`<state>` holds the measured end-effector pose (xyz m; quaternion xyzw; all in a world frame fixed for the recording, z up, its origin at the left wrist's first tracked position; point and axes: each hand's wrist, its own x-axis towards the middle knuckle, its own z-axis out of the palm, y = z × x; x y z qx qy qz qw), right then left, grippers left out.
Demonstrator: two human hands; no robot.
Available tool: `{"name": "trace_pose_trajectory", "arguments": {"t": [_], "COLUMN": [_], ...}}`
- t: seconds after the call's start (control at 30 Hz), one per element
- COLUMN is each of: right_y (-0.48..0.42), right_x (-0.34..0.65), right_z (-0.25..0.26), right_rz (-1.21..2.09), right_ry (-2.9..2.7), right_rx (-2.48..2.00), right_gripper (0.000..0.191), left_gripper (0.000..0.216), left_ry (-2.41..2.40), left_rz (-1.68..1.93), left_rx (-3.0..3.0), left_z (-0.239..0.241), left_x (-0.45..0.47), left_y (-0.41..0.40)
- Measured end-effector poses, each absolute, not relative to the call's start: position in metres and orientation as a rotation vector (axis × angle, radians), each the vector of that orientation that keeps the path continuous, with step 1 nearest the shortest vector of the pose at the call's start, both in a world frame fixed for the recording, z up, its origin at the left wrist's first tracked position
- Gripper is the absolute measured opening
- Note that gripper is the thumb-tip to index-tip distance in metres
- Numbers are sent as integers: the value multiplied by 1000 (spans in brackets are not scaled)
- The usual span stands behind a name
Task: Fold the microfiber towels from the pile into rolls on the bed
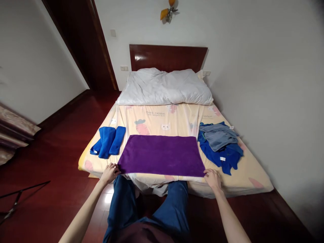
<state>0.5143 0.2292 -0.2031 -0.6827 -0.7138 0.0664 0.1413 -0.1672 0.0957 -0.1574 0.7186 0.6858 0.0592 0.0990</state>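
A purple towel (162,155) lies spread flat across the bed, its long near side parallel to the bed's front edge. At its near left corner, my left hand (110,172) pinches the cloth between closed fingers. My right hand (213,178) grips the near right corner in the same way. Left of the towel lie folded or rolled blue towels (107,141). To its right is a loose heap of cloths, with a grey-blue cloth (220,136) on top of blue cloths (225,158) that show a white tag.
The bed (157,119) has a cream sheet with carrot and cat prints. A white quilt (164,87) is bunched before the dark wooden headboard (168,56). A wall stands close on the right. A black metal stand (19,195) is on the floor at left, below a curtain (15,130).
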Motion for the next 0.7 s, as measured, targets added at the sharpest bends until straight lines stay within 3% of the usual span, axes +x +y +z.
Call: {"name": "trace_pose_trajectory", "arguments": {"t": [0.1,0.3,0.7], "right_y": [235,241,247], "right_x": [458,347,341], "right_z": [-198,-225,-235], "right_rz": [3,35,37], "right_ry": [-1972,-1887,-1751], "right_rx": [-1928,-2079,-1962], "right_gripper": [42,61,66], "left_gripper": [36,37,37], "left_ry": [1994,2037,2134], "left_rz": [239,289,114], "left_rx": [2121,2000,1900], "left_z": [-142,-117,-156], "left_x": [-166,-165,-182], "left_y": [130,239,397]}}
